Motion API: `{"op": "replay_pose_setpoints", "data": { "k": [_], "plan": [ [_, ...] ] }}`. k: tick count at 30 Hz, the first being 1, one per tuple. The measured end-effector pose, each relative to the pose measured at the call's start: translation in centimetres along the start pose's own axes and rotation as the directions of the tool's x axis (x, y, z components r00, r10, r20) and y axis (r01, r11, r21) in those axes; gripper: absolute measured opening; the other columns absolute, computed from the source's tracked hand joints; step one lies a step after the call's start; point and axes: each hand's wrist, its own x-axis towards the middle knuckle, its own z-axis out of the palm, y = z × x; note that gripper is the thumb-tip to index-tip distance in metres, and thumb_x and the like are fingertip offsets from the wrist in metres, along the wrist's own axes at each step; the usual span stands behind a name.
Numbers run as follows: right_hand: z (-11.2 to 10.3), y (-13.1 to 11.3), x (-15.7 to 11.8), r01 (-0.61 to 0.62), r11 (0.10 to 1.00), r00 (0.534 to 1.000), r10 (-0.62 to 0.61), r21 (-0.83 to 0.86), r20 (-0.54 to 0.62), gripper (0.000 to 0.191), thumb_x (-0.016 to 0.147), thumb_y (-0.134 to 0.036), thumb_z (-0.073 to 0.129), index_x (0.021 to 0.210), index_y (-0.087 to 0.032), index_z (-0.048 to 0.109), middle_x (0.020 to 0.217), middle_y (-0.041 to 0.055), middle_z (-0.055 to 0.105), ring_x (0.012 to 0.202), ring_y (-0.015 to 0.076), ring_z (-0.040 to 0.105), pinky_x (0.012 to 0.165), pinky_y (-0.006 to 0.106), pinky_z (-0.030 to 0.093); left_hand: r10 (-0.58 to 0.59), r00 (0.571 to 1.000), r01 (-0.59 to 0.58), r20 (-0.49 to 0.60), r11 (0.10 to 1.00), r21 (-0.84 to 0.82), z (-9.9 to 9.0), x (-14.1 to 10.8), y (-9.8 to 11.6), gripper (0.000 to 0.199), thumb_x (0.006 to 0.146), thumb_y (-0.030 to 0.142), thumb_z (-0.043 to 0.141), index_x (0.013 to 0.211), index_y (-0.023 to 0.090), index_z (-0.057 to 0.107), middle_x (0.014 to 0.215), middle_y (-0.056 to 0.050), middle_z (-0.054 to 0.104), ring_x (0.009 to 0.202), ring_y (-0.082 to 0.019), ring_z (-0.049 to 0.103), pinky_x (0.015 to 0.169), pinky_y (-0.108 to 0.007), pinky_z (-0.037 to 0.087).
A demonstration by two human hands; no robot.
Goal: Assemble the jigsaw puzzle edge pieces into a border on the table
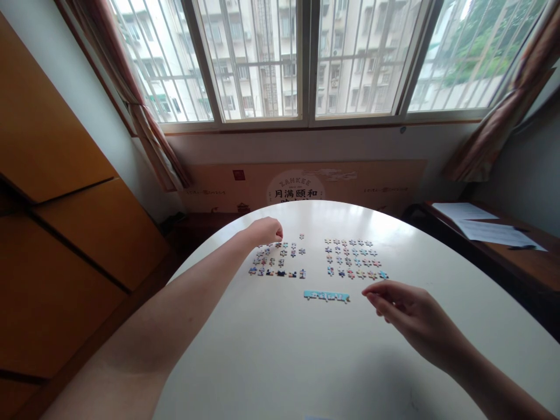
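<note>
The desk (262, 356) has a white, glossy top with a rounded far edge that catches the light. On it lie loose puzzle pieces in two groups: the left pieces (283, 253), with dark ones in the nearest row, and the right pieces (347, 260), in four rows. A light-blue joined strip (326, 296) lies nearer the viewer, apart from both.

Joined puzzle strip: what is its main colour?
The joined puzzle strip is mainly light blue, showing best in the head view.
</note>
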Motion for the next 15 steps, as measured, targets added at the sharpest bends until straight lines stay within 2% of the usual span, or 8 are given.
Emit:
{"op": "replay_pose_setpoints", "data": {
  "k": [9, 15],
  "plan": [
    [0.0, 0.0, 0.0, 0.010, 1.000, 1.000, -0.010, -0.004, 0.001, 0.036, 0.093, -0.051, 0.057, 0.094, -0.020, 0.075, 0.071, 0.0037, 0.063, 0.066, 0.0166, 0.055, 0.058, 0.028, 0.045, -0.066, 0.997, 0.063, 0.028, 0.994, 0.093, 0.2, 0.3, 1.6, 0.029, 0.081, 0.046, 0.071, 0.088, 0.019, 0.079, 0.095, -0.008, 0.076, 0.083, -0.021, 0.066, 0.068, -0.027, 0.049],
    [0.0, 0.0, 0.1, 0.025, 1.000, 1.000, -0.025, 0.004, -0.012, 0.035, 0.093, -0.050, 0.058, 0.096, -0.020, 0.076, 0.071, 0.0041, 0.064, 0.066, 0.0166, 0.056, 0.058, 0.028, 0.046, -0.132, 0.990, 0.124, 0.041, 0.982, 0.143, 0.4, 0.6, 2.7, 0.032, 0.077, 0.048, 0.074, 0.088, 0.019, 0.079, 0.095, -0.011, 0.076, 0.085, -0.023, 0.067, 0.073, -0.028, 0.051]
  ]
}}
